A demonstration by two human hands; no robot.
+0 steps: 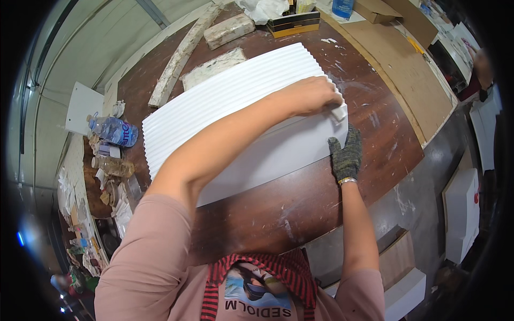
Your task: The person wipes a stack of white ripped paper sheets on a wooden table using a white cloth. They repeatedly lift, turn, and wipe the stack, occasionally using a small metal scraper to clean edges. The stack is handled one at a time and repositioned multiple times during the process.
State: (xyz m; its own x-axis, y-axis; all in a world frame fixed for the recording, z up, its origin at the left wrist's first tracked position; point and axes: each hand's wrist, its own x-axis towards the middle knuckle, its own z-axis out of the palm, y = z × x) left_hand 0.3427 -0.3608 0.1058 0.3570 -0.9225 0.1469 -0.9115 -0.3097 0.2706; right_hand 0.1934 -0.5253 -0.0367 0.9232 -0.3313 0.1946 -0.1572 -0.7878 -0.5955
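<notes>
A large white panel (230, 112) with a ribbed upper face lies across the brown table, its smooth white side (284, 147) facing me. My bare left hand (318, 96) reaches across it to the right end, fingers curled down at the ribbed edge. A small white piece (339, 113) shows just below those fingers; whether it is in their grip is unclear. My right hand (347, 155), in a dark grey-green knit glove, rests against the panel's near right corner. Its thumb stands apart from the stretched fingers.
On the brown table (257, 224) behind the panel lie a long whitish bar (184, 56), a crusted block (229, 31) and a black-and-yellow box (293, 24). Plastic bottles (113, 130) stand left. Cardboard (385, 69) covers the right side. White panels (461, 214) stand beyond the table's right edge.
</notes>
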